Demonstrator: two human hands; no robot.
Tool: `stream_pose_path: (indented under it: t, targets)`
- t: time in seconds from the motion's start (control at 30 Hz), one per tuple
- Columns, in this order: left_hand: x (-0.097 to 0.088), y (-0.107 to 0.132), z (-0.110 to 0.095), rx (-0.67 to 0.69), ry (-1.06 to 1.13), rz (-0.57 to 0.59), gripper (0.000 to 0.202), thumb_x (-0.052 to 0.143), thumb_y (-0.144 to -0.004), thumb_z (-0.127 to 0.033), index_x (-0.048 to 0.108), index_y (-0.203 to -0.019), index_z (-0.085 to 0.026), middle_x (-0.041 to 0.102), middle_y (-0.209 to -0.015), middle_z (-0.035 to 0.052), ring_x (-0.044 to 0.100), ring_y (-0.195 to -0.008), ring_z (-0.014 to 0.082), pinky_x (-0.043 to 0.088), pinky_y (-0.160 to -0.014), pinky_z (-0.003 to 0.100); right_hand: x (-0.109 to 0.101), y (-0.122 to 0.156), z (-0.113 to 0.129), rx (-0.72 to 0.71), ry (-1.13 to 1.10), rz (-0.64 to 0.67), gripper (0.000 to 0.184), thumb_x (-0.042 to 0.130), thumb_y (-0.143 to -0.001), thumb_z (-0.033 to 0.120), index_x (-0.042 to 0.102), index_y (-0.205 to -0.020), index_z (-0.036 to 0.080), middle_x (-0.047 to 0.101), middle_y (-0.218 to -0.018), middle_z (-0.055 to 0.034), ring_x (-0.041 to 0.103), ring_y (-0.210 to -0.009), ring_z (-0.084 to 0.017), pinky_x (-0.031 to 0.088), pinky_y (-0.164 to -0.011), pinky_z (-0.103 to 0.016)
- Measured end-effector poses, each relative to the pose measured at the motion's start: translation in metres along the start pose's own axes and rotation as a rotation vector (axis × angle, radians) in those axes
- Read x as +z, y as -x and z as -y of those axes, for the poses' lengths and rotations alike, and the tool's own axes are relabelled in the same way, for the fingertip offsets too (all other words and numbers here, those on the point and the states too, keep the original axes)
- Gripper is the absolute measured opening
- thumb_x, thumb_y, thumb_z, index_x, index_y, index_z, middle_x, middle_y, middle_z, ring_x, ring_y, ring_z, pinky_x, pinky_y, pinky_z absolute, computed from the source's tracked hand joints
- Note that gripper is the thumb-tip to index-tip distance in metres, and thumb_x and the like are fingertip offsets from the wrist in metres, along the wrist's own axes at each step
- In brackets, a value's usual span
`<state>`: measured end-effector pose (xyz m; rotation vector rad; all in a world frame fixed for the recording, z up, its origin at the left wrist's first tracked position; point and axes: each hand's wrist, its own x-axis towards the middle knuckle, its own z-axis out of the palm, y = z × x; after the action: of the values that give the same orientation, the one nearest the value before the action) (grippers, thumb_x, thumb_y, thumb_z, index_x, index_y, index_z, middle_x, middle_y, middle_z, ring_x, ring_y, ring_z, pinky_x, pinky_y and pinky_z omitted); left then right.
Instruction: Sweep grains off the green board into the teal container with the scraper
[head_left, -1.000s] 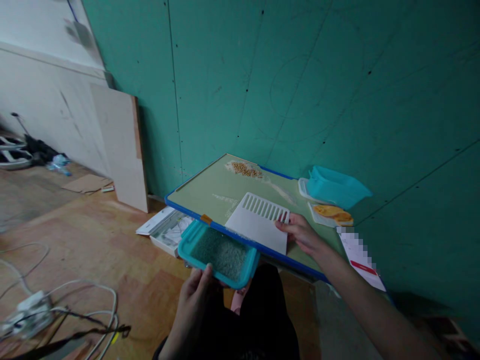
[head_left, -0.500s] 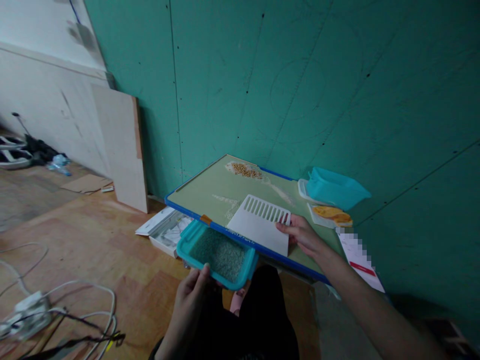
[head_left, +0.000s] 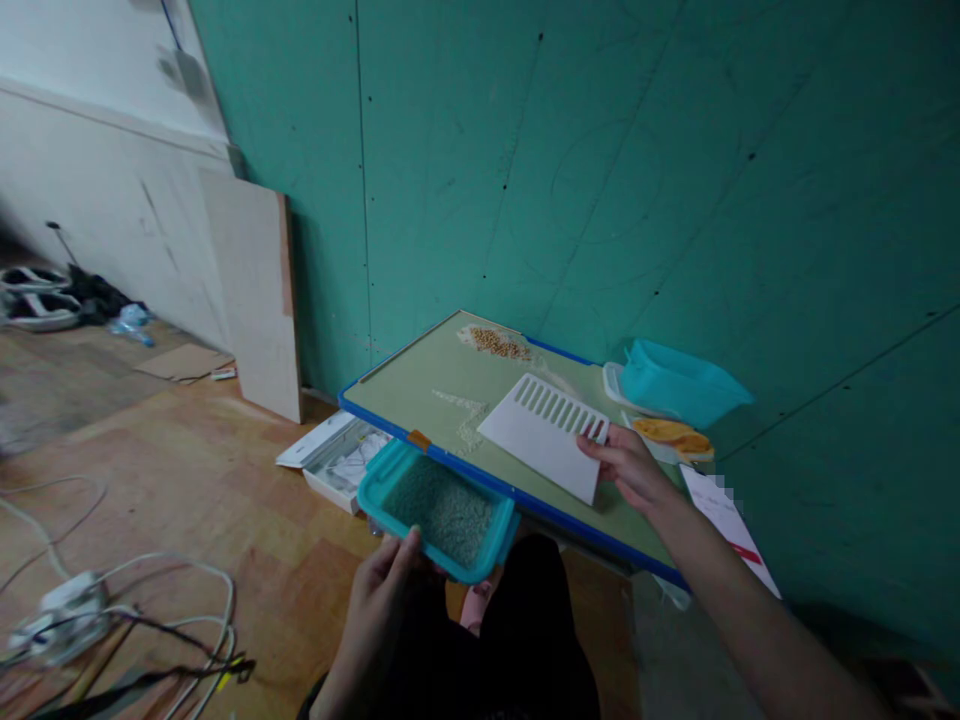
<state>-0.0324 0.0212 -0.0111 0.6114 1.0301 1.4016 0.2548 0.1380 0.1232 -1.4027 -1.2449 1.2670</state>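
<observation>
My left hand [head_left: 380, 592] grips the near rim of a teal container [head_left: 437, 508] filled with small grey-green grains, held just below the front edge of a green board with a blue rim [head_left: 420, 383]. Pinched in my right hand [head_left: 628, 462] is the corner of a white slotted scraper [head_left: 546, 434], which lies flat on the board. A thin line of pale grains [head_left: 466, 421] lies on the board left of the scraper. A small heap of yellow beans [head_left: 496, 343] sits at the board's far edge.
A teal box [head_left: 675, 380] on a white lid and a lid with orange grains [head_left: 673, 434] stand at the board's right. A paper sheet [head_left: 731, 523] lies at its right end. An open white box [head_left: 337, 462], cables with a power strip [head_left: 64, 606] and a leaning panel [head_left: 255, 305] occupy the wooden floor.
My right hand has slid the scraper to the right and slightly back from the board's front edge. The left hand keeps the teal container in place.
</observation>
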Motion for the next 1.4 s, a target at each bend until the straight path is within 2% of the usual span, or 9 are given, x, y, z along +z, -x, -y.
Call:
stream_pose_path:
  t: [0.1, 0.17, 0.4, 0.6, 0.87, 1.03, 1.13, 1.33, 1.4]
  targets:
    - [-0.003, -0.001, -0.003, 0.01, -0.011, 0.008, 0.04, 0.069, -0.079, -0.051, 0.066, -0.062, -0.015, 0.065, -0.056, 0.0031, 0.058, -0.052, 0.0141, 0.045, -0.053, 0.023, -0.011, -0.003, -0.001, 0.003, 0.042, -0.073, 0.048, 0.085, -0.054, 0.046, 0.064, -0.087, 0.016, 0.071, -0.076, -0.0053, 0.063, -0.062, -0.02, 0.045, -0.049, -0.027]
    - [-0.005, 0.0, -0.007, 0.011, -0.015, 0.0, 0.041, 0.07, -0.078, -0.051, 0.067, -0.062, -0.015, 0.065, -0.056, 0.0033, 0.058, -0.052, 0.0143, 0.045, -0.053, 0.023, -0.011, -0.004, -0.004, 0.009, 0.06, -0.087, 0.049, 0.085, -0.054, 0.047, 0.065, -0.086, 0.016, 0.071, -0.076, -0.0057, 0.064, -0.062, -0.021, 0.045, -0.048, -0.028]
    - [-0.004, 0.002, -0.019, 0.013, -0.029, 0.012, 0.041, 0.07, -0.078, -0.052, 0.066, -0.06, -0.015, 0.066, -0.055, 0.003, 0.058, -0.051, 0.014, 0.045, -0.053, 0.023, 0.02, -0.012, -0.005, 0.004, 0.026, 0.039, 0.046, 0.083, -0.056, 0.044, 0.067, -0.089, 0.017, 0.073, -0.084, -0.006, 0.066, -0.071, -0.023, 0.05, -0.056, -0.031]
    - [-0.003, 0.001, -0.013, -0.032, 0.043, 0.041, 0.04, 0.07, -0.079, -0.05, 0.067, -0.061, -0.015, 0.067, -0.055, 0.0042, 0.061, -0.052, 0.0156, 0.047, -0.054, 0.024, 0.042, -0.022, -0.006, 0.01, 0.03, 0.132, 0.045, 0.083, -0.058, 0.044, 0.067, -0.091, 0.016, 0.073, -0.083, -0.0058, 0.065, -0.067, -0.021, 0.049, -0.055, -0.03]
    - [0.005, 0.002, -0.004, -0.055, 0.069, 0.031, 0.041, 0.072, -0.076, -0.053, 0.068, -0.062, -0.015, 0.069, -0.057, 0.0054, 0.058, -0.049, 0.0137, 0.044, -0.049, 0.023, 0.053, -0.018, -0.003, -0.003, -0.016, 0.154, 0.044, 0.085, -0.058, 0.04, 0.068, -0.09, 0.015, 0.072, -0.083, -0.0055, 0.064, -0.068, -0.019, 0.048, -0.061, -0.029]
    - [0.01, 0.005, -0.006, -0.045, 0.08, 0.045, 0.04, 0.073, -0.073, -0.055, 0.067, -0.062, -0.017, 0.07, -0.061, 0.0065, 0.062, -0.056, 0.0166, 0.046, -0.052, 0.024, 0.058, -0.01, -0.003, -0.006, -0.032, 0.196, 0.044, 0.084, -0.058, 0.041, 0.069, -0.09, 0.015, 0.073, -0.084, -0.0061, 0.065, -0.071, -0.02, 0.048, -0.064, -0.029]
    - [0.008, 0.005, -0.005, -0.047, 0.057, 0.039, 0.039, 0.072, -0.076, -0.053, 0.067, -0.063, -0.017, 0.069, -0.06, 0.0059, 0.058, -0.052, 0.0148, 0.045, -0.051, 0.024, 0.049, -0.002, -0.001, 0.008, -0.054, 0.163, 0.045, 0.084, -0.059, 0.043, 0.068, -0.091, 0.016, 0.072, -0.085, -0.0065, 0.064, -0.069, -0.021, 0.047, -0.06, -0.029]
    - [0.003, 0.003, 0.001, -0.055, 0.044, 0.061, 0.036, 0.069, -0.08, -0.051, 0.067, -0.069, -0.016, 0.068, -0.061, 0.0049, 0.06, -0.055, 0.0152, 0.046, -0.055, 0.025, -0.002, 0.038, -0.014, -0.017, -0.079, -0.085, 0.043, 0.082, -0.064, 0.042, 0.066, -0.097, 0.02, 0.073, -0.087, -0.0053, 0.064, -0.069, -0.022, 0.047, -0.055, -0.029]
    - [0.003, 0.004, 0.002, -0.044, 0.029, 0.055, 0.035, 0.068, -0.081, -0.05, 0.068, -0.07, -0.016, 0.069, -0.063, 0.005, 0.06, -0.057, 0.0153, 0.046, -0.056, 0.024, -0.011, 0.049, -0.022, -0.02, -0.093, -0.135, 0.044, 0.082, -0.066, 0.042, 0.065, -0.101, 0.02, 0.073, -0.093, -0.0059, 0.066, -0.074, -0.023, 0.049, -0.058, -0.03]
